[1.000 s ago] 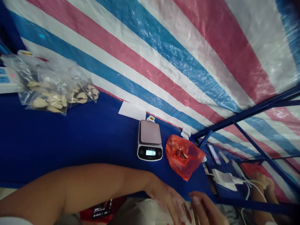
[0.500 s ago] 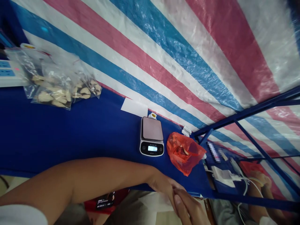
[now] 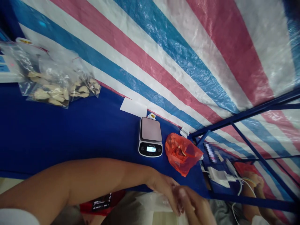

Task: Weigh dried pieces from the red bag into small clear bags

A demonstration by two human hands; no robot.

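Note:
My left forearm crosses the bottom of the view from the left. My left hand [image 3: 167, 191] hangs just past the front edge of the blue table [image 3: 70, 137]. My right hand [image 3: 198, 208] meets it from the lower right, and the two touch at the fingers. Their fingers overlap and are blurred, so any grip is hidden. A pale plastic sheet or bag [image 3: 153, 200] lies just under them. On the table behind the hands stand a small digital scale [image 3: 150, 137] with a lit display and an orange plastic bag [image 3: 182, 153] with something inside.
Clear bags of pale dried pieces [image 3: 52, 89] lie at the table's far left, beside a white power strip [image 3: 6, 67]. A white paper slip [image 3: 133, 107] lies against the striped tarp wall [image 3: 175, 56]. A blue metal frame [image 3: 246, 114], chargers and cables [image 3: 219, 176], and another person's hand [image 3: 252, 181] are on the right.
My hands have come together below the table edge; a second ago they were slightly apart. The view shifted a little. The scale and bags have not moved.

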